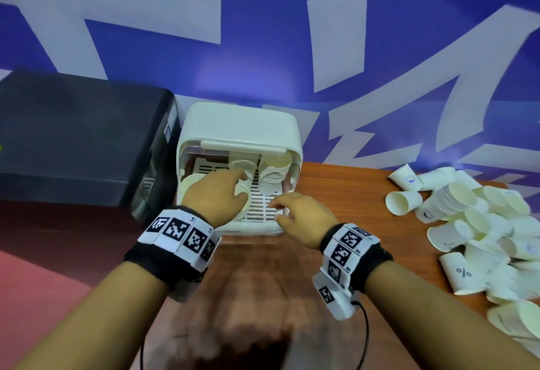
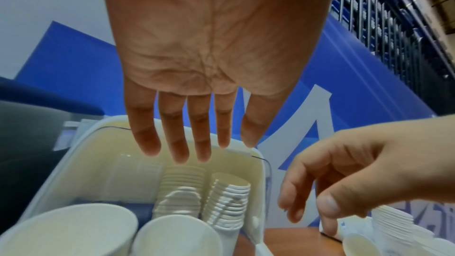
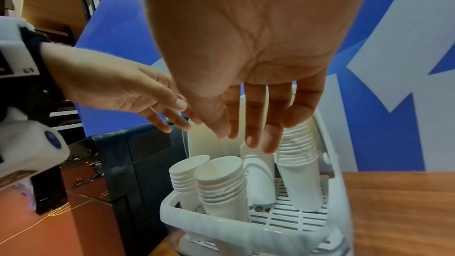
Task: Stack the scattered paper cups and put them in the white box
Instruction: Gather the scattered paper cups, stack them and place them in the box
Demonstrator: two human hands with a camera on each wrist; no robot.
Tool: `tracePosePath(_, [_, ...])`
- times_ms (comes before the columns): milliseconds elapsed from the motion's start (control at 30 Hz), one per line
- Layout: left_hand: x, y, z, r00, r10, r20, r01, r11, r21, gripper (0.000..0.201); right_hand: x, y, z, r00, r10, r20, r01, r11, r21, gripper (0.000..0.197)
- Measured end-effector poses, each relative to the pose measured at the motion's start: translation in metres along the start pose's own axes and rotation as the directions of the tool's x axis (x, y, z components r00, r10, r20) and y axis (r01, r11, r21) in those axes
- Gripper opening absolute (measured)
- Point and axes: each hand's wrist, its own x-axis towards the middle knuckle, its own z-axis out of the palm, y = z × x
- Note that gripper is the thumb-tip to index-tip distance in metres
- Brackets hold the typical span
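Fingers on both hands are stretched out and loose, gripping nothing: the left hand (image 1: 217, 194) hovers over the left half of the white box (image 1: 242, 124) at the centre of the head view, and the right hand (image 1: 304, 214) sits at its front right edge, apparently just clear of it. Looks to me like a stack just got dropped in, so the hands are free. Four cup stacks (image 3: 221, 182) lean inside on the slatted floor, propped against each other and the walls, which is probably why they don't topple. Plenty of loose cups (image 1: 479, 223) are piled at the right of the frame on the wooden table (image 1: 336, 182), well apart from the box, so I'd say it's far from done.
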Motion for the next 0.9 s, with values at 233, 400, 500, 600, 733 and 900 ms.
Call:
tracePosePath(233, [-0.005,0.073,0.032,0.998,0.060,0.035,-0.061,0.997,0.043,0.039,-0.052,0.062,-0.031,0.998,0.015,-0.056,-0.013,0.999,0.041,0.028])
tracePosePath(400, [-0.009,0.153,0.067,0.997,0.071,0.016,-0.072,0.995,0.067,0.038,-0.103,0.139,-0.052,0.994,0.035,-0.103,-0.027,0.997,0.071,0.024])
tracePosePath(500, [-0.016,0.205,0.098,0.997,0.065,0.036,-0.067,0.995,0.068,0.037,-0.142,0.189,-0.061,0.994,0.036,-0.106,-0.027,0.996,0.089,0.025])
tracePosePath(600, [-0.025,0.253,0.129,0.996,0.071,0.062,-0.076,0.993,0.087,0.037,-0.178,0.234,-0.068,0.995,0.032,-0.095,-0.023,0.996,0.087,0.026])
tracePosePath(733, [-0.034,0.296,0.160,0.993,0.066,0.101,-0.075,0.993,0.089,0.037,-0.212,0.280,-0.075,0.996,0.049,-0.068,-0.043,0.995,0.089,0.029])
tracePosePath(900, [-0.030,0.327,0.177,0.989,0.065,0.133,-0.080,0.990,0.113,0.039,-0.229,0.314,-0.080,0.992,0.081,-0.092,-0.068,0.988,0.136,0.029])
